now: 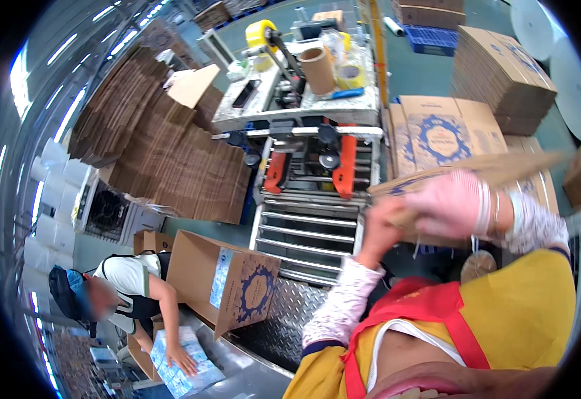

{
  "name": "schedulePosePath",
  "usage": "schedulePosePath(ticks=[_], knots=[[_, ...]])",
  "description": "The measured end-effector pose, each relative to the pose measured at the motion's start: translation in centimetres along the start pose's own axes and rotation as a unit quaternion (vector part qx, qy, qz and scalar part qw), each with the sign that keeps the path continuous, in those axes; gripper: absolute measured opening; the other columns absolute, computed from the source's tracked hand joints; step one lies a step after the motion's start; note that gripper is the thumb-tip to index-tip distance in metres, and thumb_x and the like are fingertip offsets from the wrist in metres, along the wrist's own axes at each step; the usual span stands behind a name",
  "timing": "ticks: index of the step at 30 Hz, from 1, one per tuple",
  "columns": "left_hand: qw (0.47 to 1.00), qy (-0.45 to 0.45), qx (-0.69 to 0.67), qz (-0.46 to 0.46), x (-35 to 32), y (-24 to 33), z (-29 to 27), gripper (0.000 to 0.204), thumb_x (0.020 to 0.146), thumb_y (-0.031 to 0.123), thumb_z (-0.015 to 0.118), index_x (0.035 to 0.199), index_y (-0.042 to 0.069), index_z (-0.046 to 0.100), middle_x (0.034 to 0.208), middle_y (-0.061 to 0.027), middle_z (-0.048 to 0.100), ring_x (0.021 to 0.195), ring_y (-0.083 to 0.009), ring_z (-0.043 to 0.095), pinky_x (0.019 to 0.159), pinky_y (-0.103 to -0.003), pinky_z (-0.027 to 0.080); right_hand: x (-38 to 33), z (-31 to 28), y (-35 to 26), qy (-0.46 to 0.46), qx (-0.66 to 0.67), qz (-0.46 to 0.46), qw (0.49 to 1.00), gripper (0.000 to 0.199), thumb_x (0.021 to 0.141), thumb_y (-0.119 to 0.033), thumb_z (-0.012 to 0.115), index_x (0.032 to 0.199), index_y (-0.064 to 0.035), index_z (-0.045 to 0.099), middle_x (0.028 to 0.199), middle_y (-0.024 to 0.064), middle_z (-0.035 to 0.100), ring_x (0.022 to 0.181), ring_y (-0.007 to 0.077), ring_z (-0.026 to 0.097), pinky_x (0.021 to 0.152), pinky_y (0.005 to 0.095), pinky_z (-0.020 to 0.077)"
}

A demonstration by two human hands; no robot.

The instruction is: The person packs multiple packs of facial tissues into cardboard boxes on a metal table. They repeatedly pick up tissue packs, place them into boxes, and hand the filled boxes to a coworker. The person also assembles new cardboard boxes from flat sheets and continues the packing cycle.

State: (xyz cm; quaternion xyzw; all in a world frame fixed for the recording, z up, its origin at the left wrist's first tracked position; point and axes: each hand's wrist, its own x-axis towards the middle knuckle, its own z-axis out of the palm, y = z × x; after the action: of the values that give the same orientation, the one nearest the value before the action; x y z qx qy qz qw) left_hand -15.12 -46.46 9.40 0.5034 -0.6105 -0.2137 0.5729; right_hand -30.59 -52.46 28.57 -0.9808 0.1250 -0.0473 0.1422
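My right hand [451,203], in a pink striped glove, grips a flat folded cardboard box [513,166] seen nearly edge-on and smeared by motion. Bare and blurred, my left hand [383,226] is closed at the near left end of that cardboard, its fingertips partly hidden. Behind it lean more flat printed boxes [436,130] with a blue ring design. To the left, an opened carton [257,286] stands on the metal table with a blue-and-white pack inside.
A roller conveyor [307,233] with orange guides leads to a taping machine [290,80]. Stacked flat cardboard [177,153] rises at left, another stack [503,76] at right. A co-worker [127,292] at lower left presses a blue-and-white pack [184,366].
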Motion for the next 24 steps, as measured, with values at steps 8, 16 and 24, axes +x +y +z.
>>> schedulePosePath(ticks=[8,16,24], knots=[[0.921,0.367,-0.122,-0.042,-17.1,11.7,-22.1,0.022,0.083,-0.003,0.066,0.104,-0.005,0.063,0.104,-0.0095,0.066,0.094,-0.0163,0.063,0.086,-0.03,0.049,4.9,-5.5,2.0,0.063,-0.162,0.15,0.973,0.067,0.069,-0.033,0.077,0.126,-0.0086,0.051,0.112,0.0158,0.06,0.112,0.0336,0.054,0.095,0.0401,0.0435],[0.882,0.467,0.001,-0.058,-33.9,17.2,-26.1,0.027,0.084,0.003,0.067,0.109,-0.003,0.06,0.108,-0.009,0.065,0.097,-0.0174,0.061,0.088,-0.031,0.047,11.5,2.5,-4.5,-0.087,-0.179,0.008,0.98,0.046,0.062,-0.03,0.081,0.102,-0.0138,0.065,0.089,0.0128,0.068,0.085,0.0339,0.064,0.074,0.0424,0.0515],[0.742,0.617,0.033,-0.261,-38.6,13.7,-23.7,0.1,0.086,0.035,0.067,0.15,0.013,-0.006,0.151,-0.0154,0.02,0.134,-0.033,0.029,0.093,-0.058,0.04,0.1,15.9,-17.6,-0.32,-0.001,-0.261,0.911,0.03,0.077,-0.038,0.061,0.079,-0.0082,0.065,0.075,0.0146,0.064,0.074,0.0377,0.062,0.065,0.0447,0.0508]])
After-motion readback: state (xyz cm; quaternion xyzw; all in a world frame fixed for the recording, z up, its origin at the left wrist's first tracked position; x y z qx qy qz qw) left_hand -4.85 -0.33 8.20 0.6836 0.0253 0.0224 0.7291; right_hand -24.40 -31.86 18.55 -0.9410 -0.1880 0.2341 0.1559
